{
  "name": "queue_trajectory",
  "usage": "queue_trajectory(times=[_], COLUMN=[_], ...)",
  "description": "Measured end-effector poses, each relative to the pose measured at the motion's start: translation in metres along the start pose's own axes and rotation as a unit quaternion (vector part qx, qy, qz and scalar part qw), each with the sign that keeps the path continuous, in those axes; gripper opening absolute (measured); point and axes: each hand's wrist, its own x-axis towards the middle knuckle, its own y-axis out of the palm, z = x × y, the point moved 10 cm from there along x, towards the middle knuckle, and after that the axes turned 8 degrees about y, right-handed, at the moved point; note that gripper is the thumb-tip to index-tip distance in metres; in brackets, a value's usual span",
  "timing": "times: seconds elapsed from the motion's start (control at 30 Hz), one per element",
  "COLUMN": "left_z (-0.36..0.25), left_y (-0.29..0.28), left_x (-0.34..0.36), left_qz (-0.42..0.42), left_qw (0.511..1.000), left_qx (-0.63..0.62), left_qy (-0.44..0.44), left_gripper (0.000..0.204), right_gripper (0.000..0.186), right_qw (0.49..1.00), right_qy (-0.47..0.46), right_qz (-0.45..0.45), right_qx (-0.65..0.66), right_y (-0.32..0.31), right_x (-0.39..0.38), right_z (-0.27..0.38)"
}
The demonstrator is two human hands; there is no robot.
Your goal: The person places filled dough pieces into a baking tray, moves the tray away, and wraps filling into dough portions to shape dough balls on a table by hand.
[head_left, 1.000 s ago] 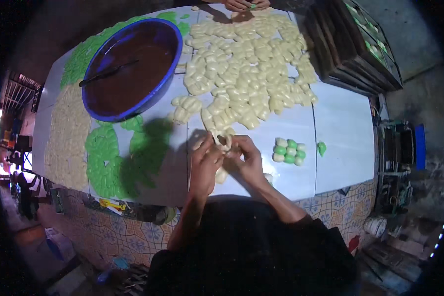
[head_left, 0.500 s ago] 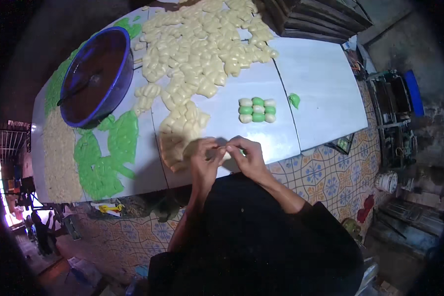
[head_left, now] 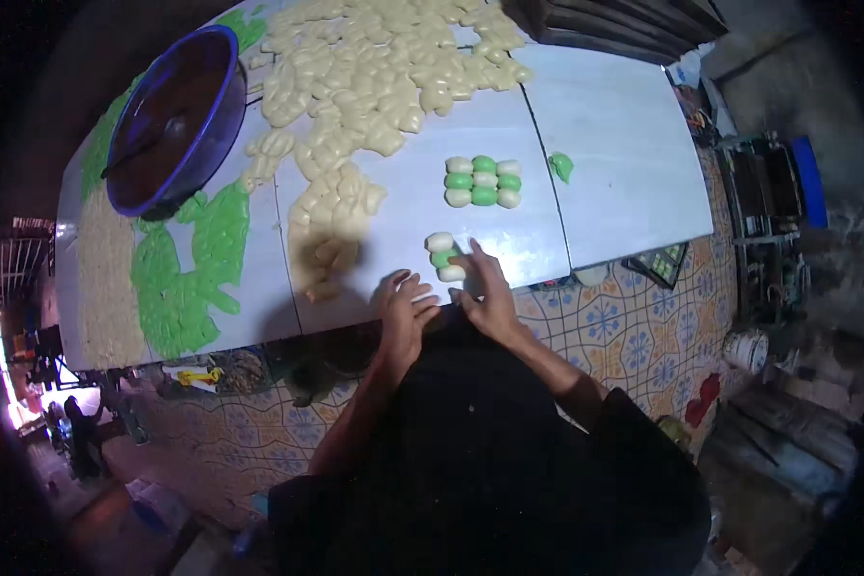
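A short column of dough pieces lies near the front edge of the white table: a white dough ball (head_left: pixel 439 242), a green dough ball (head_left: pixel 442 258) and another white dough ball (head_left: pixel 450 275) nearest me. My right hand (head_left: pixel 488 290) is beside this column, thumb and fingers apart, fingertips against or very close to its right side. To the left, my left hand (head_left: pixel 408 309) hovers at the table edge with loosely bent, parted fingers and nothing visible in it. Farther back sits a block of white and green dough balls (head_left: pixel 484 180) in a checkered pattern.
Pale dough pieces (head_left: pixel 355 86) cover the table's back; a smaller pale dough patch (head_left: pixel 334 216) lies left of my hands. Green dough (head_left: pixel 211 259) is farther left, near a blue basin (head_left: pixel 230 106) of brown contents. A green scrap (head_left: pixel 561 167) lies right. Dark stacked trays (head_left: pixel 614 29) stand behind.
My hands were together, pinching pale dough at the table edge; now they are apart. The short white-and-green column, then hidden by my hands, now shows. The view has shifted slightly.
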Motion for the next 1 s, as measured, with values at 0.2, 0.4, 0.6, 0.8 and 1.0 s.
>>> queue_trajectory(times=[0.2,0.4,0.6,0.8,1.0], left_z=[0.014,0.006,-0.036,-0.099,-0.140], left_y=[0.028,-0.002,0.009,0.037,0.038], left_x=[0.007,-0.002,0.002,-0.029,-0.041], left_qz=[0.041,-0.021,0.021,0.102,0.030], left_qw=[0.990,0.998,0.986,0.897,0.861], left_qx=[-0.137,-0.032,0.020,0.198,0.146], left_qy=[0.013,-0.046,0.166,0.381,0.486], left_gripper=[0.054,0.049,0.033,0.020,0.027], right_gripper=[0.075,0.048,0.039,0.044,0.041], right_qw=[0.981,0.990,0.915,0.997,0.944], right_qy=[0.134,0.016,-0.042,0.069,0.088], right_qz=[-0.011,-0.109,-0.133,-0.014,0.010], right_qx=[0.142,-0.086,-0.378,0.034,0.318], right_y=[0.015,-0.066,-0.176,-0.113,-0.004], right_x=[0.000,0.047,0.127,0.107,0.066], right_z=[-0.050,-0.059,-0.096,-0.025,0.089])
